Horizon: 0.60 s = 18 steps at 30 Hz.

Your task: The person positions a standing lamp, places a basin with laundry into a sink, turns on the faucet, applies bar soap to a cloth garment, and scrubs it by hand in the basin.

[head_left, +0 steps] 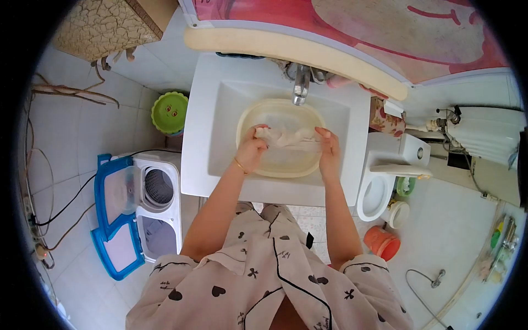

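Note:
A wet, whitish cloth (286, 137) stretches between my two hands over a cream plastic basin (291, 171) that sits in the white sink (220, 118). My left hand (252, 149) is closed on the bunched left end of the cloth, and a thin bracelet circles that wrist. At the other end, my right hand (329, 149) has its thumb and fingers closed around the cloth at the basin's right rim. Water seems to lie in the basin below. The metal faucet (300, 85) stands just behind the basin. What kind of cloth it is cannot be made out.
To the left stands a small twin-tub washer (159, 190) with its blue-framed lids raised, and a green basin (169, 113) is behind it. A toilet (377, 195), a red bucket (381, 243) and a tissue box (386, 116) are on the right.

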Tool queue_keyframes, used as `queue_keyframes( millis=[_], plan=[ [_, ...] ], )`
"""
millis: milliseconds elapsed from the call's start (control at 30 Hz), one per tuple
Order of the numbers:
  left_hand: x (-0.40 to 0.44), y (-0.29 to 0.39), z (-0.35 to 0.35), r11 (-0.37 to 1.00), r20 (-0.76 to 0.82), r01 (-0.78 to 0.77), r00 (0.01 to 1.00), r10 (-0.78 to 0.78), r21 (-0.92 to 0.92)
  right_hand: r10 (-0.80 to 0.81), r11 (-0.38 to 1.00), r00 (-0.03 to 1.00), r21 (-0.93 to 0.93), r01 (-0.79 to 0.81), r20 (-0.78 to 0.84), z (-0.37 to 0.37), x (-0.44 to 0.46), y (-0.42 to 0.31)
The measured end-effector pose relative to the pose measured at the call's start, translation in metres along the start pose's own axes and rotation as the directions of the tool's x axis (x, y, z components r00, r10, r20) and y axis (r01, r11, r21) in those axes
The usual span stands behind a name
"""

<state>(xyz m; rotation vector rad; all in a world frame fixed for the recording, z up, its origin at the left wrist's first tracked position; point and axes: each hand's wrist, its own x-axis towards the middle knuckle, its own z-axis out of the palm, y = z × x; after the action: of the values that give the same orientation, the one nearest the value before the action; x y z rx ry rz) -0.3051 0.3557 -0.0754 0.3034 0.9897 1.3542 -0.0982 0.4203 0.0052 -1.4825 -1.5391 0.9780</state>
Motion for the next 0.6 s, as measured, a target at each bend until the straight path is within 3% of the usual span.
queue_keyframes(
  millis=[33, 133, 233, 333, 433, 533, 600],
  plan=[
    [-0.005, 0.013, 0.004, 0.997, 0.001, 0.072, 0.997, -0.072, -0.004, -0.006, 1.000, 1.000, 0.006, 0.006, -0.002, -0.006, 0.001, -0.002],
    [-0.009, 0.018, 0.006, 0.997, -0.105, 0.068, 0.993, -0.063, 0.048, 0.130, 0.960, 0.990, 0.242, -0.139, 0.055, -0.022, 0.004, -0.011],
    [-0.019, 0.038, 0.020, 0.969, -0.164, 0.127, 0.982, -0.092, 0.212, 0.216, 0.939, 0.973, 0.255, -0.231, 0.086, -0.024, 0.005, -0.012],
    [-0.020, 0.045, 0.011, 0.975, -0.324, 0.207, 0.930, -0.172, 0.079, 0.316, 0.902, 0.948, 0.299, -0.310, 0.030, -0.030, 0.006, -0.024],
    [-0.013, 0.037, -0.011, 0.967, -0.247, 0.132, 0.966, -0.076, 0.220, 0.374, 0.822, 0.910, 0.391, -0.414, 0.179, -0.042, 0.011, -0.012],
    [-0.013, 0.024, 0.004, 0.969, -0.053, 0.129, 0.991, -0.121, 0.209, 0.252, 0.708, 0.888, 0.553, -0.440, 0.384, -0.029, 0.002, -0.020],
    [-0.023, 0.020, 0.035, 0.863, 0.124, -0.012, 0.990, -0.059, 0.505, 0.186, 0.737, 0.861, 0.513, -0.441, 0.473, -0.022, -0.004, -0.028]
  ],
)
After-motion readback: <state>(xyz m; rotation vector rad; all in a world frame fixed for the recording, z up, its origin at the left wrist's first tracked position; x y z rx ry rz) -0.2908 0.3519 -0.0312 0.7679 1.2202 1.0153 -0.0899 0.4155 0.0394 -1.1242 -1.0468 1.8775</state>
